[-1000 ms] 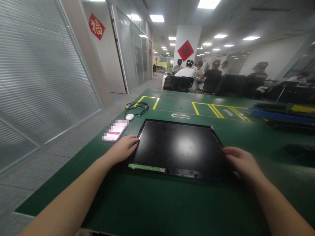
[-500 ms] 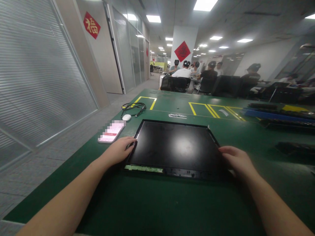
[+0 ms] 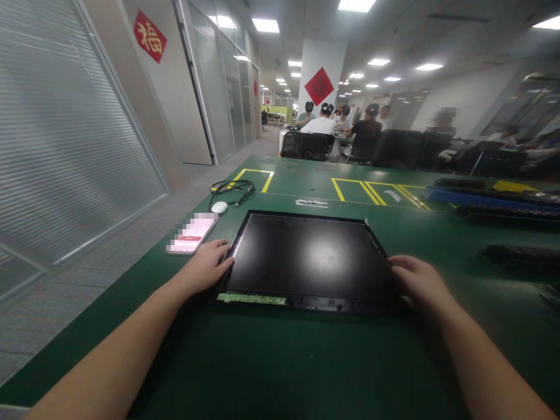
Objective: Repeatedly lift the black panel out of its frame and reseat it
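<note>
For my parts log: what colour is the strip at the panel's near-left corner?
The strip is light green, showing best in the head view.

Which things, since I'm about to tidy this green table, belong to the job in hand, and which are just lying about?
Likely the job:
flat black rectangular screen panel, between left hand and right hand
narrow green strip along its near edge

Apparently lying about:
pink-screened rectangular phone
small rounded white object
coiled black cable
long blue object at right
</note>
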{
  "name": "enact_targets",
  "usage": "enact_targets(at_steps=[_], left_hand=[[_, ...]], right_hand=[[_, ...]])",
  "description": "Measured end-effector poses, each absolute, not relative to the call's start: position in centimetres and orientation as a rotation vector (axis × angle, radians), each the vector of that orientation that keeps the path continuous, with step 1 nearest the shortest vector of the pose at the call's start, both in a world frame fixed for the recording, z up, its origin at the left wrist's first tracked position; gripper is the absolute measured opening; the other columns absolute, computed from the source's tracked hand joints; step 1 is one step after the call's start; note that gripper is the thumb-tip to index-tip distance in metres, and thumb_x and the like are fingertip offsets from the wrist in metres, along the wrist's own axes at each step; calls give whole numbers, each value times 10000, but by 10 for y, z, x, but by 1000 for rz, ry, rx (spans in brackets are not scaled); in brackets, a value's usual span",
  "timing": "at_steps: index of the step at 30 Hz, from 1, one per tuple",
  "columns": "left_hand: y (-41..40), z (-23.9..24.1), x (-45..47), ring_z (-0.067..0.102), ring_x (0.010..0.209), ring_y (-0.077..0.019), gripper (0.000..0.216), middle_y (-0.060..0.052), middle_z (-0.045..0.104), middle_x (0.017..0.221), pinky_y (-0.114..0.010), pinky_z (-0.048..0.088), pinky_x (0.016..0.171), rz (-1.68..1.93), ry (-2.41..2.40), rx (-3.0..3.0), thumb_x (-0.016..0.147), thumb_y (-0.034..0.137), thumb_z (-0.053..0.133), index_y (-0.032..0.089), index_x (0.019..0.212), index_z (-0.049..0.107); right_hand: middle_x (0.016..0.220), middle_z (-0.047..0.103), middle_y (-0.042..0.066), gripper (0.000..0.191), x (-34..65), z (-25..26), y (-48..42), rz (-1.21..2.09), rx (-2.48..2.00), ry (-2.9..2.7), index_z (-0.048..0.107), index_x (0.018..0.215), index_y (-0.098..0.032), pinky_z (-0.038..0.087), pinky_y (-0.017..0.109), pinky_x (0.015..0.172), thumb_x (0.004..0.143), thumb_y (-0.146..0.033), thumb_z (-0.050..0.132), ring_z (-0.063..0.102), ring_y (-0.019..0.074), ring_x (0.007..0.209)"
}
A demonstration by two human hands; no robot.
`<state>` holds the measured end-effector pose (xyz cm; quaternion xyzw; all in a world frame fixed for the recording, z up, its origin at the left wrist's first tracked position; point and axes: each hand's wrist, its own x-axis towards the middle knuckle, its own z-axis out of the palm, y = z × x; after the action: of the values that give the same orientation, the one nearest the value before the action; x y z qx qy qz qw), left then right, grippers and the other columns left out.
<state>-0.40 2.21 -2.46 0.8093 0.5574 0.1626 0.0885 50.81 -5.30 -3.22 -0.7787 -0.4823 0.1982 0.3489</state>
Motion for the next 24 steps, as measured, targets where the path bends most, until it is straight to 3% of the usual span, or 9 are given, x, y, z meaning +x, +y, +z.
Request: enact_targets(at_steps=[4, 13, 16, 18, 21, 24], left_hand=[[22, -22, -1, 566, 1263, -416, 477, -238, 642, 1336, -551, 382, 1107, 565, 1646, 2305, 797, 428, 520, 114, 1075, 748], [18, -12, 3, 606, 1248, -360, 384, -98, 720, 1280, -491, 415, 1102, 779, 1695, 1942, 776, 346, 587, 215, 1078, 783], [12, -2, 9, 692, 1118, -329, 390, -83, 769, 1172, -460, 527, 976, 868, 1719, 1759, 846, 349, 575, 232, 1171, 756], [6, 6, 17, 759, 909, -289, 430, -98, 796, 1067, -398, 611, 772, 907, 1695, 1612, 890, 340, 566, 210, 1278, 700], [-2, 18, 30, 754, 667, -228, 516, -86, 806, 863, -314, 609, 576, 1016, 1493, 957, 883, 189, 604, 200, 1398, 598], [-5, 23, 36, 738, 589, -201, 552, -72, 793, 799, -283, 599, 517, 1068, 1308, 756, 898, 105, 562, 203, 1441, 544]], right_hand=[[896, 760, 74, 403, 508, -35, -47, 503, -2100, -1357, 773, 1032, -202, 525, 334, 754, 676, -313, 620, 700, 239, 840], [946, 768, 92, 410, 510, -37, -45, 477, -2106, -1452, 790, 1049, -213, 539, 347, 780, 686, -308, 624, 710, 272, 883], [959, 765, 106, 417, 514, -41, -43, 443, -2102, -1477, 786, 1054, -207, 541, 366, 790, 684, -331, 640, 708, 279, 883], [965, 761, 116, 430, 517, -44, -42, 430, -2105, -1486, 781, 1064, -199, 543, 378, 793, 684, -346, 645, 707, 283, 883], [985, 756, 124, 449, 520, -48, -41, 428, -2117, -1487, 771, 1086, -192, 542, 390, 796, 695, -367, 637, 704, 283, 881], [997, 752, 127, 453, 521, -51, -40, 391, -2127, -1489, 767, 1086, -193, 541, 398, 785, 703, -391, 628, 701, 279, 864]])
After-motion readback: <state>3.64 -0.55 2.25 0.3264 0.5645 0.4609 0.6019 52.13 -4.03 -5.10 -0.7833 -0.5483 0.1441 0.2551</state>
